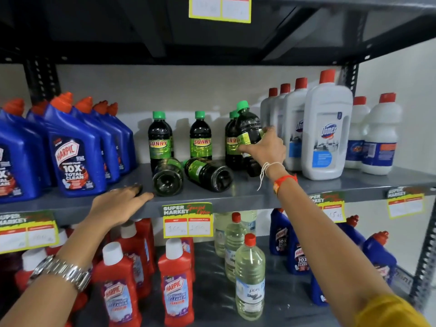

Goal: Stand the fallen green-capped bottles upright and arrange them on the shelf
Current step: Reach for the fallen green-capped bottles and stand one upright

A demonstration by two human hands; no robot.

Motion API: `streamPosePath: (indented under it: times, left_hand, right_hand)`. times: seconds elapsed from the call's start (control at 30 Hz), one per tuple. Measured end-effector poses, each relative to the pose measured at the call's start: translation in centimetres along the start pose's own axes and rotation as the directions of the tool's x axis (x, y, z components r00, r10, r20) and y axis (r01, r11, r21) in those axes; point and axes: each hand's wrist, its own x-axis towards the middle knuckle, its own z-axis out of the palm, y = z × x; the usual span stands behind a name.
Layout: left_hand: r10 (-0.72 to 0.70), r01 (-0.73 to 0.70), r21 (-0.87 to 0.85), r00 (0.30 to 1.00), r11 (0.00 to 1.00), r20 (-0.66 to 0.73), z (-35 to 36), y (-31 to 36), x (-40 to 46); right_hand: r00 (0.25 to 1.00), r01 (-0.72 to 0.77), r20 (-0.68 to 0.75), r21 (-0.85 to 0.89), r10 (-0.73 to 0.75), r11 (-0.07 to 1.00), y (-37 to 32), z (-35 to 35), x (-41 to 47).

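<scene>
Shelf [247, 194]: grey metal, middle tier of a rack.
Right hand [265, 147]: fingers clamped round a green-capped Sunny bottle [249, 128], held tilted, cap leaning left, at the right end of the Sunny group, just beside the Domex bottles [326, 128].
Left hand [118, 204]: palm down on the shelf's front edge, fingers apart, fingertips just beside a fallen bottle.
Fallen bottles: two on their sides, bases toward the camera, left one [168, 177], right one [208, 173], touching or nearly so.
Standing Sunny bottles: [159, 138], [200, 138], behind the fallen pair; more stand behind the held bottle.
Blue Harpic bottles [75, 149]: upright, far left.
</scene>
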Motion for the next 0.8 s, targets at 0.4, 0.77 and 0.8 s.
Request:
streamPosePath:
  times: [0.4, 0.77, 0.8]
  left_hand:
    - [-0.005, 0.004, 0.085, 1.000, 0.996, 0.007, -0.4, 0.6, -0.4]
    - [-0.023, 0.024, 0.121, 1.000, 0.992, -0.010, -0.6, 0.9, -0.6]
    - [-0.022, 0.023, 0.122, 1.000, 0.992, -0.009, -0.6, 1.0, -0.7]
  right_hand:
    - [0.991, -0.023, -0.127, 0.098, 0.036, 0.995, 1.1, 1.7, -2.3]
    - [0.993, -0.051, -0.110, -0.086, 0.042, 0.995, 1.9, 1.8, -3.3]
    - [0.992, -0.046, -0.119, -0.100, 0.034, 0.994, 1.9, 1.7, -3.4]
